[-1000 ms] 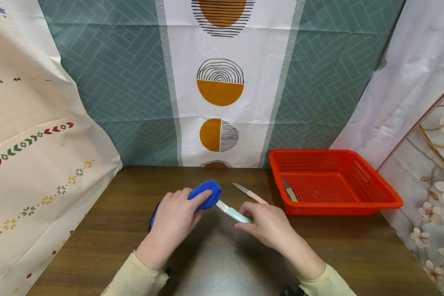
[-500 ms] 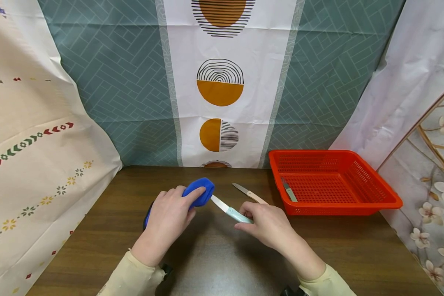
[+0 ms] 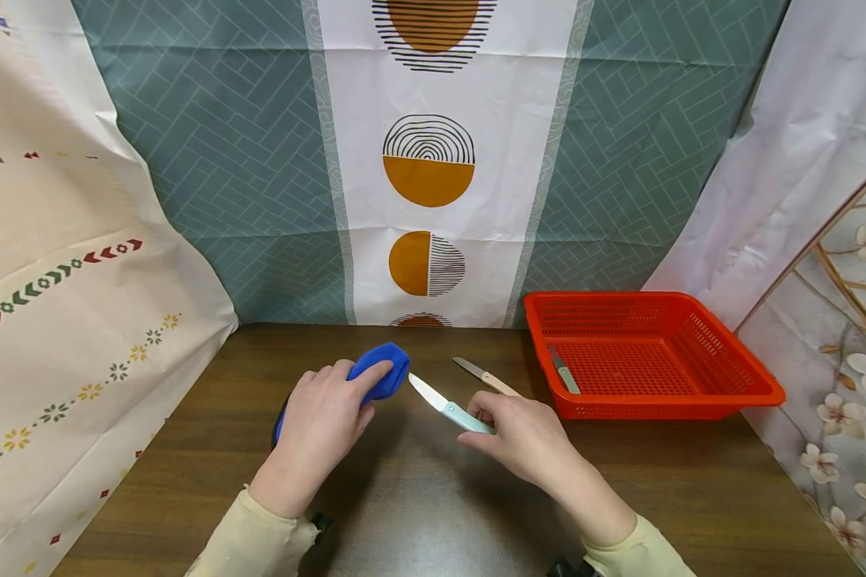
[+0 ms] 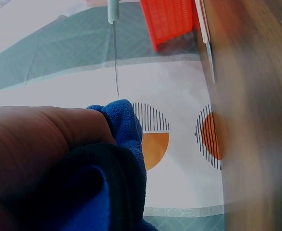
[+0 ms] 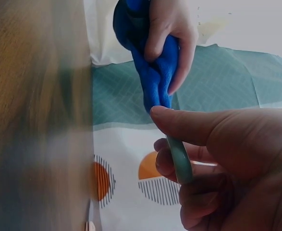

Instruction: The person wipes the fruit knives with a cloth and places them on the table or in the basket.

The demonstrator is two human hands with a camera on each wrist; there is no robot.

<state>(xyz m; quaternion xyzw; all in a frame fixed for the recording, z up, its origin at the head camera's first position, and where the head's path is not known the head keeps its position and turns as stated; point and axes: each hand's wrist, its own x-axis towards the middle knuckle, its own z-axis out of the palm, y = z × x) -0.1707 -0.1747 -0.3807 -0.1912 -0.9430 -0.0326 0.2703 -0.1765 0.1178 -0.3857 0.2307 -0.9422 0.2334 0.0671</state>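
Observation:
A folded blue cloth (image 3: pixel 381 371) is pinched in my left hand (image 3: pixel 325 413), thumb below and index finger stretched along its top. In the left wrist view the cloth (image 4: pixel 124 125) shows a fuzzy face and a dark edge. My right hand (image 3: pixel 523 433) grips a small knife by its mint-green handle (image 3: pixel 467 418), thumb and fingers around it in the right wrist view. The bare blade (image 3: pixel 427 393) points up and left toward the cloth, its tip just apart from it. Behind the right hand, a second knife with a pale peach handle (image 3: pixel 501 385) lies on the table.
To the right stands a red plastic basket (image 3: pixel 664 407) with perforated walls. Inside it, against the left side, lies another knife with a grey-green handle (image 3: pixel 568 379). The brown wooden table (image 3: pixel 418 513) ends at a patterned cloth backdrop (image 3: pixel 455 304).
My left hand has drawn the cloth left along the blade and off its tip, so the whole blade now shows. The right hand and its knife have stayed in place.

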